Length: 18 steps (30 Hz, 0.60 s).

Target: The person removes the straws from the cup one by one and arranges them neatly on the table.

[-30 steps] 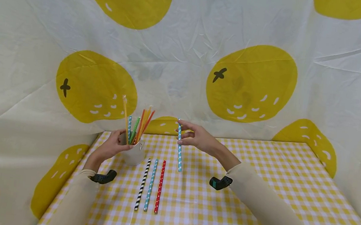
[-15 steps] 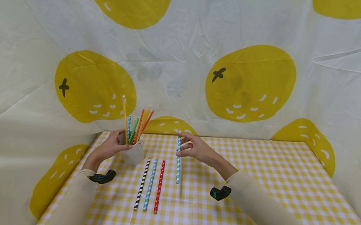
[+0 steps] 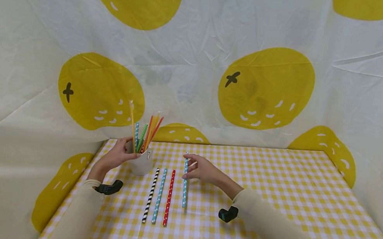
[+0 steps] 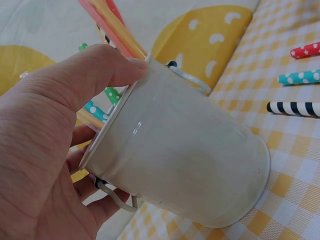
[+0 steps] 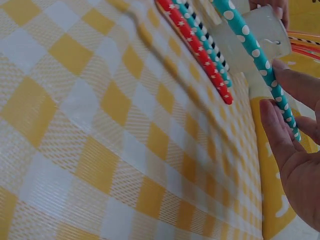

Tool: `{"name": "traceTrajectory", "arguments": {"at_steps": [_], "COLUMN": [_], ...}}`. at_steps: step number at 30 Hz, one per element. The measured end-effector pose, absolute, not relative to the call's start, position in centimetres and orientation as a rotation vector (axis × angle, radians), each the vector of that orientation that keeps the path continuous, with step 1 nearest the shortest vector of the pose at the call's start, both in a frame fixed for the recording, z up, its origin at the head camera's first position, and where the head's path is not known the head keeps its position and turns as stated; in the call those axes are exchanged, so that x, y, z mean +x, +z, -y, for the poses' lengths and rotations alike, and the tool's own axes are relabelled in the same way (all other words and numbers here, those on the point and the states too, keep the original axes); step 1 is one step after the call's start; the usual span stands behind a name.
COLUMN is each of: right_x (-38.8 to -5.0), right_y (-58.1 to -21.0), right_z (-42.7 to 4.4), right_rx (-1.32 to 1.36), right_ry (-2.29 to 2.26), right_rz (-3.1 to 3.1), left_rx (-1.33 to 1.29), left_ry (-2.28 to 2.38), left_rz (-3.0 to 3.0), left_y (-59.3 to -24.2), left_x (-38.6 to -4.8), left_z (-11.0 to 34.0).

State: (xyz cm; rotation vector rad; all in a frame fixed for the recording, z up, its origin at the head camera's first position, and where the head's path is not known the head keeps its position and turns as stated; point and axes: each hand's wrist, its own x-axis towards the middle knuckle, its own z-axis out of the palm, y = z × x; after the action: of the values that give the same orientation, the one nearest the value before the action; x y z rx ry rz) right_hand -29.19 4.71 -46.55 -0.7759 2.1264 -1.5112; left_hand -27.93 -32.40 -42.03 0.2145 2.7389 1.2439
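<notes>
My left hand (image 3: 117,155) grips the rim of a white metal bucket (image 4: 185,150), thumb on the near side and fingers round the back. Several straws (image 3: 146,134) stand in that bucket, orange, red, green and blue among them. Between thumb and fingertips, my right hand (image 3: 203,169) pinches a blue straw with white dots (image 5: 257,57), its lower end close over the tablecloth. To its left three straws lie side by side: a red one with white stars (image 3: 169,198), a blue dotted one (image 3: 159,196) and a black-and-white striped one (image 3: 150,195).
A yellow-and-white checked cloth (image 3: 257,189) covers the table. Behind it hangs a pale curtain (image 3: 191,57) printed with big yellow fruits. Small wire handles (image 4: 192,80) stick out from the bucket's sides.
My right hand has come down and nearer with the blue dotted straw, now close to the cloth beside the row. The left hand and the bucket have stayed in place.
</notes>
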Motion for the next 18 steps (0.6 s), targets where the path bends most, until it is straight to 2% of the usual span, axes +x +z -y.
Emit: {"name": "traceTrajectory", "arguments": {"at_steps": [18], "right_x": [-28.1], "right_y": [-48.1], "right_z": [-2.7], "right_rx": [-0.917], "right_ry": [-1.17], "right_rz": [-2.372], "left_rx": [0.218], "left_ry": [1.276], "left_rz": [-2.728], "left_y": [-42.0], "left_x": [-28.0], "left_z": [32.4]}}
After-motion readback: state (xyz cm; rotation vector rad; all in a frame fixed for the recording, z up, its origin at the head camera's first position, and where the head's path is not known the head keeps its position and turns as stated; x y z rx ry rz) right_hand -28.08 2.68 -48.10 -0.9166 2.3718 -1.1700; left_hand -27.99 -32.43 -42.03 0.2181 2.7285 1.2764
